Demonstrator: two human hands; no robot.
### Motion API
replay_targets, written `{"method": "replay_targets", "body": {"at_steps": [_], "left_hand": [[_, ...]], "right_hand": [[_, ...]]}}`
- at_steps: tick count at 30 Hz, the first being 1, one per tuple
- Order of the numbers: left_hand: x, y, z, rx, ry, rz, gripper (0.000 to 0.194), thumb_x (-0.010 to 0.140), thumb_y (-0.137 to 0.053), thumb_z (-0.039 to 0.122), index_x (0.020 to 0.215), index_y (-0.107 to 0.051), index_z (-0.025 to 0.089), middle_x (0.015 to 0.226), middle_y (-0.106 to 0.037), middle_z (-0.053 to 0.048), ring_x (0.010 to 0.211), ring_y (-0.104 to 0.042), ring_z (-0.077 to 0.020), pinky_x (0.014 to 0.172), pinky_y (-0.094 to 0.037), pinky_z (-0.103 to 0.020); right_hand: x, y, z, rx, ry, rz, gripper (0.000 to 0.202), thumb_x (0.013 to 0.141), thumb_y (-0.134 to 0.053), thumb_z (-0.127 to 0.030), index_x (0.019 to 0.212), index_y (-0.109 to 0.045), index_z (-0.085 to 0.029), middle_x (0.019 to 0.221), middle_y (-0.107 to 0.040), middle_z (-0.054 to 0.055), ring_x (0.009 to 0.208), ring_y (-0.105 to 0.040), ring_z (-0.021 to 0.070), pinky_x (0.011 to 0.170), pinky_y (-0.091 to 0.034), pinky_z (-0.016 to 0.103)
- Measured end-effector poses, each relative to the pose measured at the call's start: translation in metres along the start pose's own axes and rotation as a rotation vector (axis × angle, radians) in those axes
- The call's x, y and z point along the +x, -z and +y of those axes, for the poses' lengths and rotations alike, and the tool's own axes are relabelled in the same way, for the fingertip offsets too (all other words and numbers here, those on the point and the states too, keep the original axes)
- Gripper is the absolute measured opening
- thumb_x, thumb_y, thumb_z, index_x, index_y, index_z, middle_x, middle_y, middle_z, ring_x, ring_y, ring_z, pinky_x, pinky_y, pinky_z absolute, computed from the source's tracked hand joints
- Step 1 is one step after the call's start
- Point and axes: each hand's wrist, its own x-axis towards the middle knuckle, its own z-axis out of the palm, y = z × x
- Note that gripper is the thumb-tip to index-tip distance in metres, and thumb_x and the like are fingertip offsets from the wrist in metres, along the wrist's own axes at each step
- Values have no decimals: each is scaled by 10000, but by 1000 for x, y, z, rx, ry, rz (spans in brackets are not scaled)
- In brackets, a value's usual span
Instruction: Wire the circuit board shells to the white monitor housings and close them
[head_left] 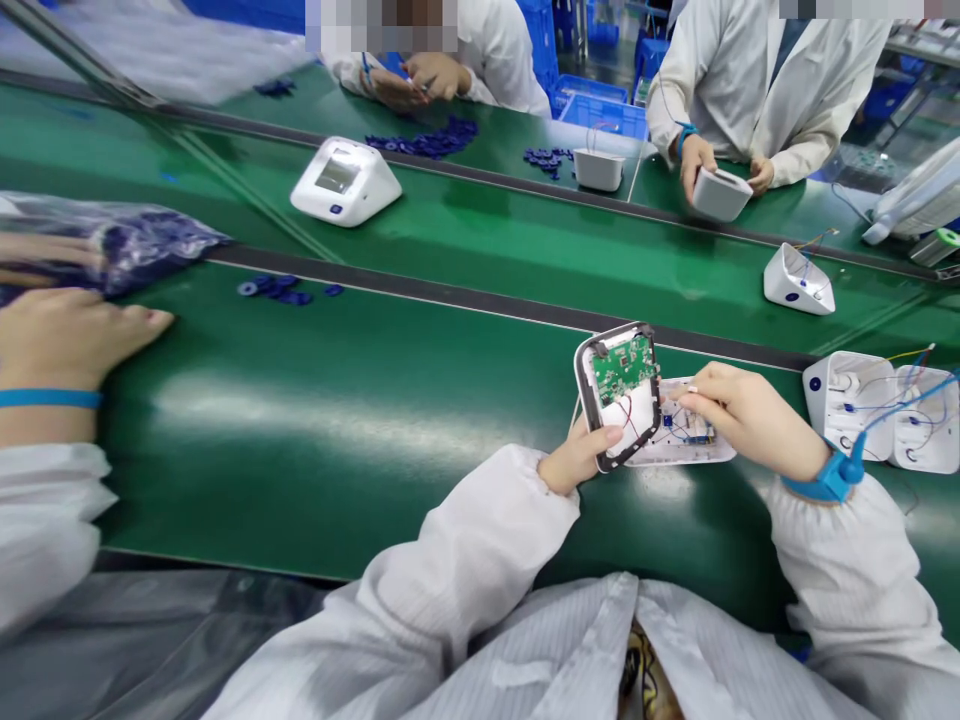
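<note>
My left hand (571, 458) grips a white front cover (626, 415) and holds it tilted up on edge. A green circuit board (624, 364) and red wires show on its inner side. Beside it lies an open white housing (679, 458) with thin wires and small parts inside. Above this housing, the fingers of my right hand (739, 405) are pinched together near the cover's edge. What they hold is too small to make out; a tiny white spot shows at the fingertips. A blue wrist strap (829, 478) with a cord circles my right wrist.
Open white housings with wires (847, 400) stand at right. Another housing (799, 280) and a white monitor with a screen (345, 182) sit on the green strip beyond. Blue rings (274, 288) lie left. A neighbour's hand (67, 335) is by a plastic bag (142, 245). Two people work opposite.
</note>
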Motion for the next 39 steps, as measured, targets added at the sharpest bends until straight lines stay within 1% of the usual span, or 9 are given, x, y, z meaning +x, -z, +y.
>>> {"method": "replay_targets", "body": {"at_steps": [5, 11, 15, 18, 23, 30, 34, 37, 39], "left_hand": [[0, 2, -1, 28, -17, 26, 757, 654, -833, 462, 1318, -605, 180, 1354, -638, -127, 1312, -535, -397, 1143, -397, -527], [-2, 12, -7, 139, 7, 81, 661, 644, -791, 468, 1219, -676, 163, 1199, -724, -111, 1230, -592, -439, 1073, -460, -561], [-4, 21, -11, 267, -33, 161, 557, 650, -740, 490, 1147, -719, 239, 1089, -762, -28, 1250, -575, -448, 1056, -460, -568], [-7, 26, -11, 402, -84, 248, 555, 658, -695, 538, 1114, -729, 223, 1047, -768, -20, 1271, -550, -460, 1063, -441, -589], [-10, 28, -10, 500, -105, 288, 545, 681, -652, 578, 1056, -735, 191, 1002, -774, -25, 1271, -539, -469, 1054, -423, -622], [-8, 23, -4, 598, -97, 383, 546, 749, -568, 599, 1044, -720, 165, 953, -780, -30, 1251, -546, -472, 1013, -432, -652], [-9, 20, -2, 635, -5, 441, 566, 782, -524, 601, 1101, -695, 167, 963, -780, -31, 1248, -554, -466, 983, -451, -670], [-10, 18, -3, 580, 28, 404, 576, 753, -552, 601, 1140, -682, 193, 997, -778, -22, 1242, -568, -459, 980, -470, -661], [-9, 17, -5, 485, 13, 309, 585, 693, -622, 585, 1146, -688, 220, 1018, -775, -18, 1242, -573, -456, 1000, -483, -620]], "right_hand": [[12, -21, 8, 251, 16, 64, 334, 1008, -429, -297, 1140, -728, -226, 1084, -727, 66, 1015, -674, 201, 916, -521, 345], [17, -43, 10, 534, -284, 249, 315, 835, -680, -357, 1100, -684, -187, 760, -722, 13, 638, -664, 166, 621, -546, 303], [19, -49, 14, 350, -288, 394, 89, 827, -666, -286, 838, -694, -203, 789, -744, 22, 710, -692, 173, 695, -542, 303], [20, -53, 16, 121, -240, 404, 126, 884, -610, -256, 838, -718, -210, 824, -757, 30, 754, -700, 191, 731, -519, 317], [19, -54, 18, -229, -203, 350, 191, 949, -575, -285, 872, -730, -203, 899, -761, 62, 804, -690, 217, 696, -455, 316], [19, -48, 16, -271, -271, 281, 185, 974, -552, -286, 898, -698, -201, 917, -760, 49, 814, -689, 211, 683, -417, 304], [21, -46, 13, -294, -265, 129, 197, 979, -549, -300, 884, -685, -194, 874, -757, 57, 814, -687, 212, 668, -398, 298], [21, -44, 13, -346, -289, 106, 220, 977, -555, -328, 861, -681, -189, 826, -750, 70, 771, -684, 226, 627, -376, 305], [19, -45, 13, -323, -279, 176, 215, 968, -567, -336, 857, -679, -189, 815, -748, 70, 751, -685, 231, 619, -380, 309]]}}
